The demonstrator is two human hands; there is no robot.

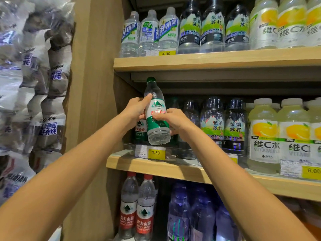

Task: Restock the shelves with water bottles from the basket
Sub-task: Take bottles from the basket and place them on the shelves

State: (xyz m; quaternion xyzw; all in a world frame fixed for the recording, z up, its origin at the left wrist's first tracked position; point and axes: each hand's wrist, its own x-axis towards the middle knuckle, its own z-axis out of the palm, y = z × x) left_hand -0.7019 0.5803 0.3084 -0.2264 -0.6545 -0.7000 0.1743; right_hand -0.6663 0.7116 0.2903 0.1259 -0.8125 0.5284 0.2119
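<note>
**Water bottle (157, 117) held at the middle shelf (156, 166), both hands on it**

Water bottle with a green cap and green-and-white label, clear of the boards at the left end of the middle shelf, its cap leaning slightly left and its base just above a yellow 1.50 price tag (156, 152). The left hand (137, 108) grips the bottle from the left, one finger reaching up to its shoulder. The right hand (171, 119) grips it from the right, thumb curled across the front of the label. Just behind and to the left, a matching green-label bottle (139, 132) stands on the shelf.

Further right on the same shelf stand dark soda water bottles (212, 122), then pale vitamin C drinks (264, 131) with orange-slice labels, above a 6.00 tag (311, 170). The upper shelf (208, 60) carries clear bottles with blue and green labels, more soda water and more vitamin drinks, with a 4.00 tag (165, 53) at its edge. Below, red-capped, red-label bottles (136, 211) stand beside purple bottles (191, 214). Plastic-wrapped packs (34, 84) are stacked left of the wooden side panel (97, 84).
</note>
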